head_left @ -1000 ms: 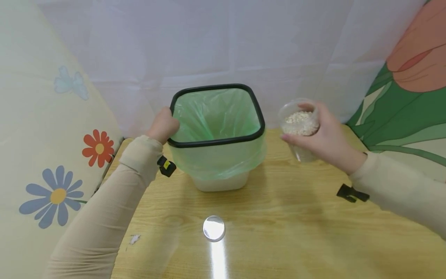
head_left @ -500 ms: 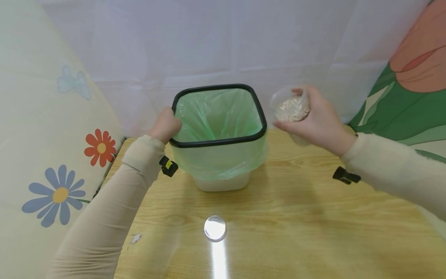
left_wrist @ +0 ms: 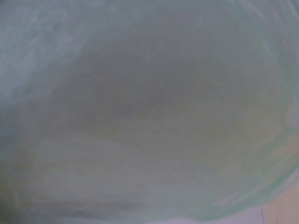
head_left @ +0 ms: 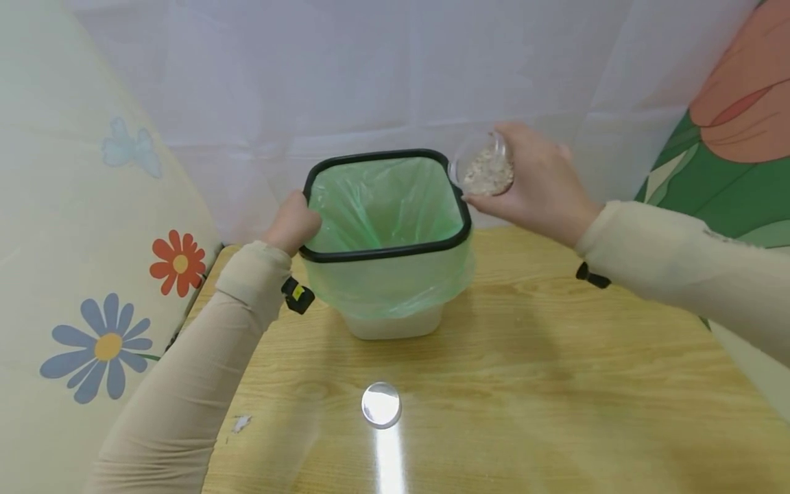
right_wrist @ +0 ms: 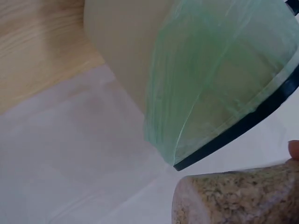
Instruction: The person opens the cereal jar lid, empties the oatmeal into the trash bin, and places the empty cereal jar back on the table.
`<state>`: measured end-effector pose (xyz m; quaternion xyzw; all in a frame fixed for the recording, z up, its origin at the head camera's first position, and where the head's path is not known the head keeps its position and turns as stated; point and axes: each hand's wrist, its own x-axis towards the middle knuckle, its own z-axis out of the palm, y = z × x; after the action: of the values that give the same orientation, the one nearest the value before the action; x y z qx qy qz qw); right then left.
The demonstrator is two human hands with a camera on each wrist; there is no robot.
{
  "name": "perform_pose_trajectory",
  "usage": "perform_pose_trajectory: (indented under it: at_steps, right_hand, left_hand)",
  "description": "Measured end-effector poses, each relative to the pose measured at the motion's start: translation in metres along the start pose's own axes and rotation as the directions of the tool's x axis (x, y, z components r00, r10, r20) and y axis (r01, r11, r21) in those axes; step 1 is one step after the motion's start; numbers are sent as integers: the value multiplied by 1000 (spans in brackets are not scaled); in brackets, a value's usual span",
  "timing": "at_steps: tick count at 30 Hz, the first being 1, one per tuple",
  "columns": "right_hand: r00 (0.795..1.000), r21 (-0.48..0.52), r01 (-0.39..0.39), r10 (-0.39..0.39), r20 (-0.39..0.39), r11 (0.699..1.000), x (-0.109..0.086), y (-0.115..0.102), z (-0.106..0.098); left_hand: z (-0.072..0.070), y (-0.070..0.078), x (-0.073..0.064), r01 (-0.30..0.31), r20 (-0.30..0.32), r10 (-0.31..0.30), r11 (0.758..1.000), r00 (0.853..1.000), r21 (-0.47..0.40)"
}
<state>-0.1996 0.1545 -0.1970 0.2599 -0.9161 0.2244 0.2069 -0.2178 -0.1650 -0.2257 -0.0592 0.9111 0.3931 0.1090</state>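
Note:
A pale waste bin (head_left: 391, 328) stands on the table, lined with a green plastic bag (head_left: 382, 285) that a black rim (head_left: 382, 255) holds down. At the bin's left side my left hand (head_left: 293, 223) grips the rim; its fingertips are hidden. My right hand (head_left: 540, 185) holds a clear plastic cup (head_left: 487, 168) of pale, oat-like flakes, tipped toward the bin at the rim's right back corner. In the right wrist view, the cup (right_wrist: 238, 198) lies nearly on its side beside the rim, flakes still inside. Blurred bag and bin wall fill the left wrist view.
A shiny round silver disc (head_left: 380, 405) lies on the wooden table (head_left: 524, 384) in front of the bin. White cloth (head_left: 345, 82) hangs behind. Flower-painted panels (head_left: 74, 206) flank the table. A small white scuff (head_left: 241, 423) marks the tabletop at left front.
My right hand has carried the cup left and up to the bin's rim, tilting it further toward the opening. My left hand stays on the rim, and the bin has not moved.

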Motion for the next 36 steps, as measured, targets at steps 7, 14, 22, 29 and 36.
perform_pose_trajectory:
  at_steps: [7,14,22,29,36]
  right_hand:
    - [998,-136,60,-61,-4,989,12,0,2]
    - [977,-260,197,-210,-22,945,20,2,5]
    - [934,-359,317,-355,-42,878,27,6,11]
    - [901,-423,366,-430,-62,829,28,7,12]
    - [892,-446,380,-449,-56,810,27,6,14]
  left_hand:
    - [0,1,-1,-11,-15,11,1000,1000,2]
    - [2,0,1,-13,-34,14,1000,999,25]
    - [4,-1,2,-21,-28,23,999,999,42]
    - [4,1,1,-34,-31,36,998,999,44]
    - [6,3,2,-34,-25,35,999,999,35]
